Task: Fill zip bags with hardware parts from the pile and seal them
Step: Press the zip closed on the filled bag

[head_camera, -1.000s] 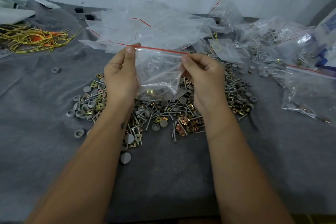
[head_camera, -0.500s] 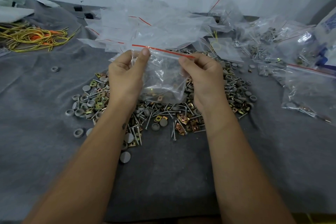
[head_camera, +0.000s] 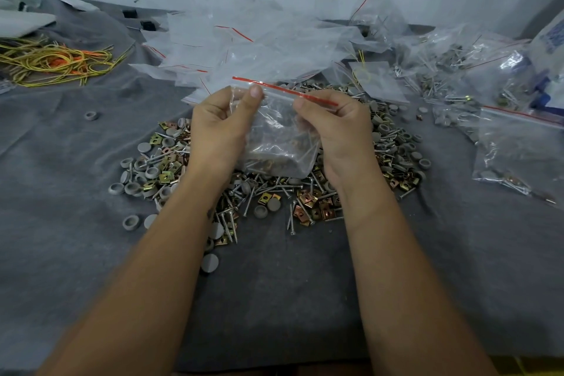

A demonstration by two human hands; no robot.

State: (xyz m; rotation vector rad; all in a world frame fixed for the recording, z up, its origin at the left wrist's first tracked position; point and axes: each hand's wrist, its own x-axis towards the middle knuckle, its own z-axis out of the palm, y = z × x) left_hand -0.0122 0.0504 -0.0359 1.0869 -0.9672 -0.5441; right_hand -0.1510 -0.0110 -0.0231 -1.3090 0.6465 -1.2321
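- Pile of hardware parts (head_camera: 274, 192) lies on the grey cloth (head_camera: 76, 223).
- Zip bag (head_camera: 274, 137), partly filled, hangs just above the pile.
- Left hand (head_camera: 219, 128) pinches the bag's red-striped top with thumb and fingers.
- Right hand (head_camera: 338, 134) pinches the same strip further right.
- Empty bags (head_camera: 259, 40) lie behind the pile; filled bags (head_camera: 503, 131) to its right.

My bench is covered with a wrinkled grey felt cloth (head_camera: 76, 223). Right on it is the big heap of silver screws, brass clips and grey plastic caps (head_camera: 274, 195), a mess of empty clear zip bags (head_camera: 259, 49) at the back, filled clear bags (head_camera: 518, 146) on my right, and tangled yellow and orange wires (head_camera: 58, 62) far left.
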